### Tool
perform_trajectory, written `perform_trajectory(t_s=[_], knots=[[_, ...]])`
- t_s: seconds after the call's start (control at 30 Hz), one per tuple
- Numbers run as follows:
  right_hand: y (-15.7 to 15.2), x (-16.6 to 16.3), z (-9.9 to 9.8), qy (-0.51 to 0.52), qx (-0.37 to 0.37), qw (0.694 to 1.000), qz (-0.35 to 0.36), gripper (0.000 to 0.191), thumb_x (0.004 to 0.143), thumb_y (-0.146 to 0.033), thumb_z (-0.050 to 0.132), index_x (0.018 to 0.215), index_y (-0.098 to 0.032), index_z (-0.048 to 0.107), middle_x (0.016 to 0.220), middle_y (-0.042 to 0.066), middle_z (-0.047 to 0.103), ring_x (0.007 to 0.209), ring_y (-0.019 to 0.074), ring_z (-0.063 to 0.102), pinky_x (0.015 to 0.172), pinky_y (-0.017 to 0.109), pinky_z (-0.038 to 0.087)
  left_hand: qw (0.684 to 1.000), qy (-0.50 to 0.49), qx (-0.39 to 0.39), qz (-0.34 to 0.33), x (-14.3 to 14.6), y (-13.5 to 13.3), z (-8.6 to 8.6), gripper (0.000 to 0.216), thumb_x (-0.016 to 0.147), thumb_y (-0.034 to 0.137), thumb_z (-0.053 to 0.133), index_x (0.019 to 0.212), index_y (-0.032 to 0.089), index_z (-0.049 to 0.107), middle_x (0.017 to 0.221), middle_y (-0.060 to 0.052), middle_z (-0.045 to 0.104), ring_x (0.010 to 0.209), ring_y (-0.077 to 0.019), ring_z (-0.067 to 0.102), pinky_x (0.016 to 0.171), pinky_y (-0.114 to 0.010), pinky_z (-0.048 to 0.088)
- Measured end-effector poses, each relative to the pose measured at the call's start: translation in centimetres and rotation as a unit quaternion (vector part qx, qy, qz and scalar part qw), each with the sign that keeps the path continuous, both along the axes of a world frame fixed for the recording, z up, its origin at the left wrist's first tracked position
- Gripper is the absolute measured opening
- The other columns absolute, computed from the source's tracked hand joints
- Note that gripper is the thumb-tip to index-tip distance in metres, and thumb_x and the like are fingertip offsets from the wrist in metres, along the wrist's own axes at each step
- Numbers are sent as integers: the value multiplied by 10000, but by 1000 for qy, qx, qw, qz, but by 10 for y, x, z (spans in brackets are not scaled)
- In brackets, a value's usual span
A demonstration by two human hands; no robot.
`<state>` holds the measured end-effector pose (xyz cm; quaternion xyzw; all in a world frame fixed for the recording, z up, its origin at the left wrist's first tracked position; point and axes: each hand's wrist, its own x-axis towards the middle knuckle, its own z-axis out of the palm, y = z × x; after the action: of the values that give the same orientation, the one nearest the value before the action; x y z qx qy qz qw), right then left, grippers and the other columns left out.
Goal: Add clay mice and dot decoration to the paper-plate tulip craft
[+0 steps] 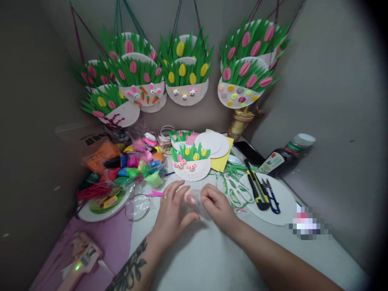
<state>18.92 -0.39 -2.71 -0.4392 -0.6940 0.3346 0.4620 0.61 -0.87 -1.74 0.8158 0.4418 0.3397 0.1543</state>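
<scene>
Pale, flat worktable (188, 266), dimly lit.
Right hand (216, 205) clenches blurred clear plastic (196, 197); left hand (171, 210) curves alongside, unclenched.

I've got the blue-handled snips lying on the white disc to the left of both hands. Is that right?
Wrong side: the head view shows the blue-handled snips lying on the white disc to the right of both the left hand and the right hand.
</scene>
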Motion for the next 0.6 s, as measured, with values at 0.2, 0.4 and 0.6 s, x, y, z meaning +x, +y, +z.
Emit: perform_trajectory(t_s=[0.2, 0.4, 0.6], knots=[[-3, 4, 1, 24, -32, 999, -9, 215, 818, -128, 474, 624, -207, 426, 662, -23, 457, 642, 133, 460, 605, 262, 354, 993, 7, -98, -67, 1, 0, -2, 305, 886, 348, 532, 1144, 187, 546, 993, -81, 659, 939, -216, 596, 815, -351, 474], [-10, 5, 2, 6, 51, 999, -8, 92, 863, -248, 535, 926, -210, 591, 848, 21, 511, 730, 152, 489, 635, 279, 394, 985, -54, -159, -32, 6, -4, 6, 289, 945, 345, 395, 934, 187, 636, 867, -48, 670, 809, -163, 603, 746, -284, 462], [-9, 5, 2, -11, 63, 997, -40, 174, 890, -258, 535, 727, -206, 565, 750, 4, 484, 697, 146, 485, 611, 275, 385, 959, -168, -227, -15, 6, 0, 0, 299, 848, 347, 551, 1073, 185, 663, 1039, -94, 686, 858, -185, 627, 722, -292, 497]])
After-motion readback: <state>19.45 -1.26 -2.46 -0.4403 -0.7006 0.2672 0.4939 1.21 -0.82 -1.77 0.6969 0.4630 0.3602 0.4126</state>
